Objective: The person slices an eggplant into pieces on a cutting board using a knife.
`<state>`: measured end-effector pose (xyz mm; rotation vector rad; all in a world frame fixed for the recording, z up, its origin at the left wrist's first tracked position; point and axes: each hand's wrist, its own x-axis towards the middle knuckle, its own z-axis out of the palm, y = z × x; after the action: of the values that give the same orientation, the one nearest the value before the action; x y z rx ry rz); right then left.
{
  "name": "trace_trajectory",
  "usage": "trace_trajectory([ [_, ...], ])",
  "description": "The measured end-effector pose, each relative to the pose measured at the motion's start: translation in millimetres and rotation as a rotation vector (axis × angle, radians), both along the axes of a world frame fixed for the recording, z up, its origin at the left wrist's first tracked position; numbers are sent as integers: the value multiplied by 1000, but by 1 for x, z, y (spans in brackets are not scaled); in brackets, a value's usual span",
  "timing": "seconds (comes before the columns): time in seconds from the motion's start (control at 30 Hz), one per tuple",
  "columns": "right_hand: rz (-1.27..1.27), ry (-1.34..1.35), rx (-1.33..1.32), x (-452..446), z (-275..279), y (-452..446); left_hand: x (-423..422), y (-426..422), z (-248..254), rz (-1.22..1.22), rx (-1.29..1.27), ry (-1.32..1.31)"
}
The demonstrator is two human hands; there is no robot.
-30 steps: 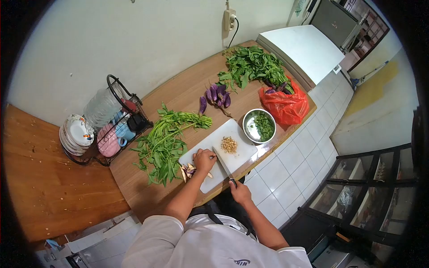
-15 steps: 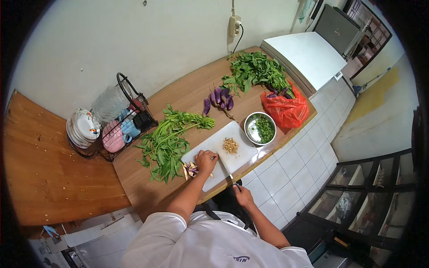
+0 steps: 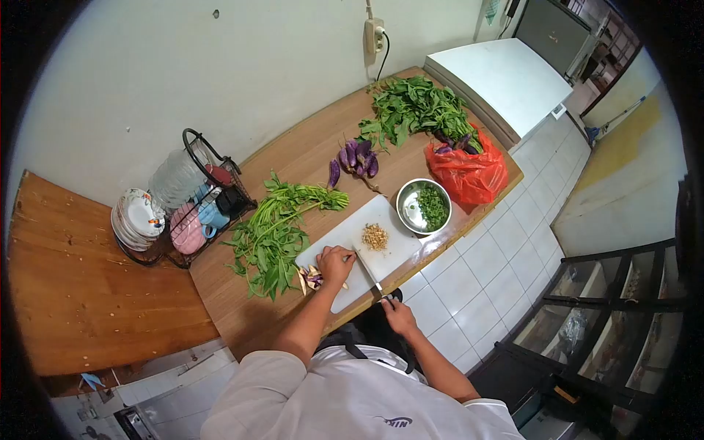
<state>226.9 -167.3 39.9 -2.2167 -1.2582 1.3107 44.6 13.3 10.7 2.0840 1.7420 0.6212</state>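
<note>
My right hand (image 3: 398, 314) is closed around the handle of a knife (image 3: 369, 271), whose blade lies across the white cutting board (image 3: 345, 235). My left hand (image 3: 336, 264) rests on the board with curled fingers close to the blade; what they hold, if anything, is hidden. Cut purple-and-cream eggplant pieces (image 3: 312, 278) lie beside the left wrist. On the far side of the knife sits a small heap of chopped pale-brown bits (image 3: 375, 236). A steel bowl (image 3: 405, 208) with chopped greens (image 3: 433, 207) stands at the board's far right corner.
Leafy green stems (image 3: 275, 235) lie left of the board, whole purple eggplants (image 3: 358, 158) behind it. Another bunch of greens (image 3: 414, 110) and a red plastic bag (image 3: 469, 174) occupy the table's right end. A dish rack (image 3: 235, 176) stands at the left against the wall.
The camera view has shifted slightly. Both hands, the knife and the food stay in nearly the same places on the table.
</note>
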Motion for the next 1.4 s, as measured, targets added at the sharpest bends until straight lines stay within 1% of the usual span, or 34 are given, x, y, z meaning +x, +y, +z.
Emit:
trace_trajectory([
  [0.07,22,82,-119,6,8,-5,2,-1,-1,12,3,-5],
  [0.1,27,81,-124,8,7,-7,2,-2,-3,24,9,-8],
  [0.3,19,89,-75,8,5,-9,0,0,-6,15,-8,-7],
  [0.4,8,48,-88,4,8,3,0,1,-10,24,35,9],
  [0.47,77,-31,-69,2,6,14,-1,2,-9,14,31,32],
  [0.57,103,-79,-56,-3,11,22,0,0,-5,-15,25,62],
  [0.63,75,-56,-63,0,19,13,-2,0,1,-33,34,76],
  [0.7,56,-33,-68,5,22,2,-1,-2,5,-4,-64,83],
  [0.77,66,-25,-99,12,19,-5,0,0,7,6,-86,105],
  [0.83,68,14,-73,16,16,-4,1,2,7,21,-168,114],
  [0.93,142,34,-42,16,9,-1,-1,4,4,18,-167,151],
  [1.27,64,32,-31,7,18,1,-1,6,3,42,-199,119],
  [1.4,55,-20,-26,-1,16,-1,-5,7,-2,13,-124,70],
])
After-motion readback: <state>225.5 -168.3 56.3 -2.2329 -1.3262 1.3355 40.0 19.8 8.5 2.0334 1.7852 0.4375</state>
